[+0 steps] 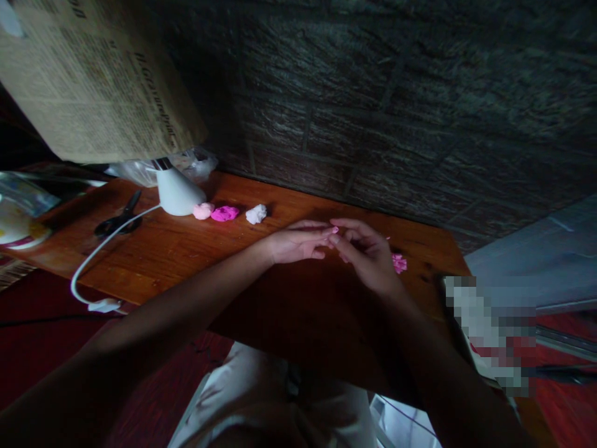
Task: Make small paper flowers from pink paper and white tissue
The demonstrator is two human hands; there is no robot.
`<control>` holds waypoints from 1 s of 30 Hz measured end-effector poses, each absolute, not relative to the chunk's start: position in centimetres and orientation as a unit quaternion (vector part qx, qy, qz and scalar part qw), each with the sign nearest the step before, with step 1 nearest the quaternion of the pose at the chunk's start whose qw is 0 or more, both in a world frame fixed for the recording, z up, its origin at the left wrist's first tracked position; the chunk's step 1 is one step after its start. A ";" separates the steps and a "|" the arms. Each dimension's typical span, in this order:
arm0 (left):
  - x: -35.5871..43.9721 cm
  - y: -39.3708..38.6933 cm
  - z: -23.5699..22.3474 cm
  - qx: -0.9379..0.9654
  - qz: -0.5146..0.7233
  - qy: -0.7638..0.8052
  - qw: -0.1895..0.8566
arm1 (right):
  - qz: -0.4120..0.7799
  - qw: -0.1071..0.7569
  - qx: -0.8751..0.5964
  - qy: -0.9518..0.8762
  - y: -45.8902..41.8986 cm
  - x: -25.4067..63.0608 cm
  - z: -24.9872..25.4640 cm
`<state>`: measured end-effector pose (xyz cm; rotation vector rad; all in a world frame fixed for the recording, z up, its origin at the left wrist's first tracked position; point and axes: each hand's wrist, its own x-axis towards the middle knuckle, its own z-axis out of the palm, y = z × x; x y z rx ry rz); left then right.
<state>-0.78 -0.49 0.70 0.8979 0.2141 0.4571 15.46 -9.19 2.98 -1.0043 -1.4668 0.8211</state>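
Your left hand point(298, 244) was outstretched, and at its far end your right hand point(370, 252) pinched a pink bit point(335, 230).

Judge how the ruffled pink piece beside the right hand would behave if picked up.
The ruffled pink piece may be fragile, since its frilled surface looks easy to squash. Its small size suggests it is light. Its uneven outline makes it unlikely to roll freely on the table.

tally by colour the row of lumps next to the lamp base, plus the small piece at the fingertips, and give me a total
Pale pink lump: 1
Bright pink lump: 1
White lump: 1
Small pink piece: 1
Total: 4
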 end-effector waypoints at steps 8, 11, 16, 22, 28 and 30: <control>-0.5 -0.2 0.6 0.443 0.213 0.147 0.858 | 0.363 0.543 -0.425 -0.627 -8.7 16.2 3.4; 0.0 -0.3 0.4 0.503 0.250 0.171 0.810 | 0.339 0.573 -0.434 -0.607 -9.0 16.6 4.7; 1.4 -1.5 -0.7 0.737 0.315 0.196 0.565 | 0.295 0.625 -0.500 -0.521 -11.9 18.8 6.6; 4.4 -3.7 0.1 0.868 0.263 0.203 0.369 | 0.255 0.568 -0.635 -0.458 -17.8 23.3 3.7; 8.3 -5.2 1.2 0.892 0.263 0.240 0.278 | 0.241 0.581 -0.672 -0.391 -19.7 24.3 1.1; 9.3 -5.7 1.1 0.897 0.252 0.255 0.258 | 0.231 0.600 -0.673 -0.366 -19.6 24.1 0.7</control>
